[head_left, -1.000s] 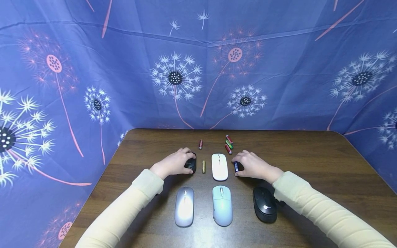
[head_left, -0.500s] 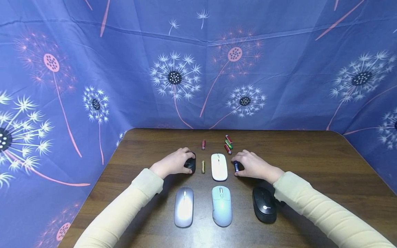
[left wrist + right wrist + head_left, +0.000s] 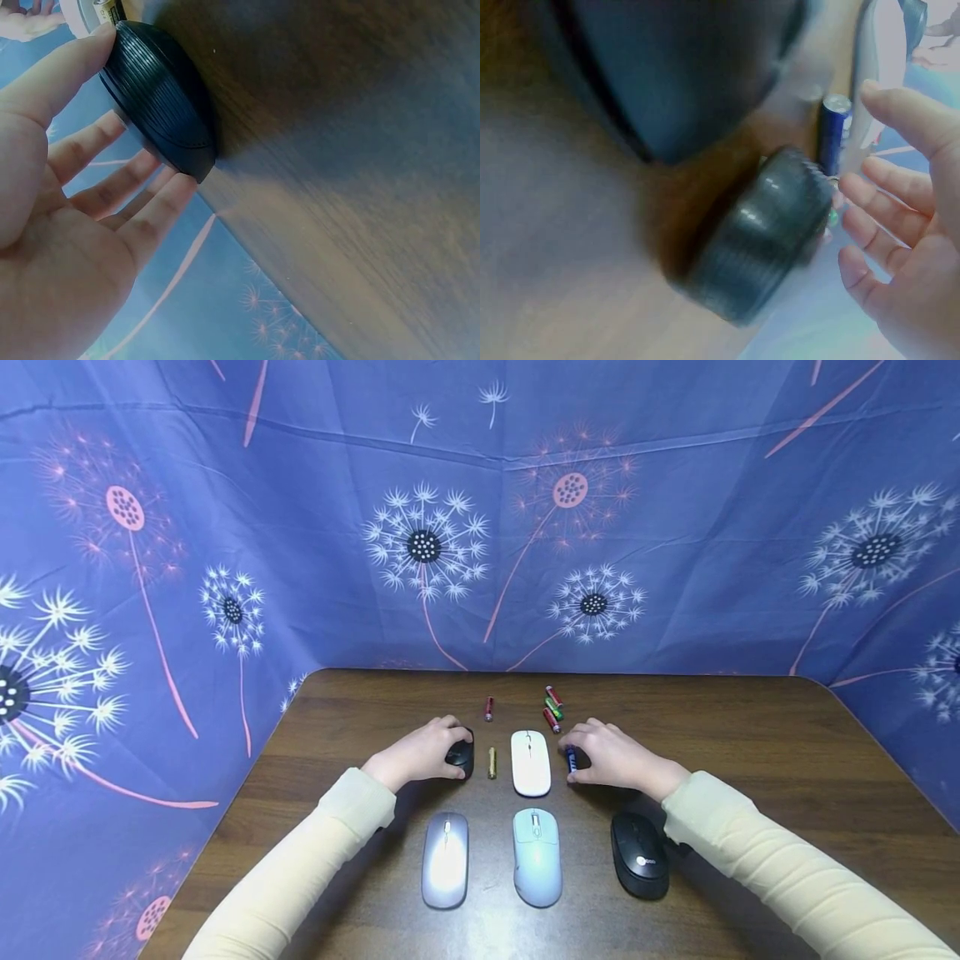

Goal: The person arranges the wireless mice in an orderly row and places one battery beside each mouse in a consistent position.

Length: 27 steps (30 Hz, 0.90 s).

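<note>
My left hand (image 3: pixel 427 752) holds a small black computer mouse (image 3: pixel 459 758), thumb on one side and fingers on the other. In the left wrist view the mouse's ribbed side (image 3: pixel 161 90) faces the camera. My right hand (image 3: pixel 611 753) is low over the table, fingers loosely bent and parted. A blue AA-type battery (image 3: pixel 572 758) shows between its thumb and forefinger in the head view. The right wrist view has that battery standing out beyond a ribbed black mouse (image 3: pixel 761 240), which the hand mostly hides from above; a gap shows between thumb and mouse.
A white mouse (image 3: pixel 531 764) and a gold battery (image 3: pixel 492 762) are between my hands. Nearer are a grey mouse (image 3: pixel 445 860), a light-blue mouse (image 3: pixel 537 860) and a larger black mouse (image 3: pixel 640 857). Farther back lie a red battery (image 3: pixel 489 708) and a green one (image 3: pixel 553 707) between two red ones.
The lone red battery at the back has rolled a little right, then slightly back. My right hand has shifted slightly, showing more of the blue battery. The left hand stays on its mouse.
</note>
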Motion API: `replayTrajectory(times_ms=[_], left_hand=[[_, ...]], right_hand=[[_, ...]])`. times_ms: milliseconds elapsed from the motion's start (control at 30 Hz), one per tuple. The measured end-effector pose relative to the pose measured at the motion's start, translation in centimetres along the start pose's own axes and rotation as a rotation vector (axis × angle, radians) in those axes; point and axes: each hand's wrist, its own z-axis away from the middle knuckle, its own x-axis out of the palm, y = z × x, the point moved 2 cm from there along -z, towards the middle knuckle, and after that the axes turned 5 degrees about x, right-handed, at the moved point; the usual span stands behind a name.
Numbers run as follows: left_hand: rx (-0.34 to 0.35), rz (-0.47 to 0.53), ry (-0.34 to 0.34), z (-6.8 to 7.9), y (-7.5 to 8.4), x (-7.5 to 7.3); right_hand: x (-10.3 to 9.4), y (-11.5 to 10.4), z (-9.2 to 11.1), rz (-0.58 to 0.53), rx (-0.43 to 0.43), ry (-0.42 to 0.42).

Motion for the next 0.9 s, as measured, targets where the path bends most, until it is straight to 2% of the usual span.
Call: replayTrajectory(times_ms=[400,900], left_hand=[[-0.004,0.013,0.005,0.1,0.2,-0.3],[0.006,0.034,0.014,0.1,0.4,-0.4]], right_hand=[[-2.2,-0.6,-0.7,0.026,-0.011,0.065],[-3.9,-2.6,-3.4,0.041,-0.027,0.118]])
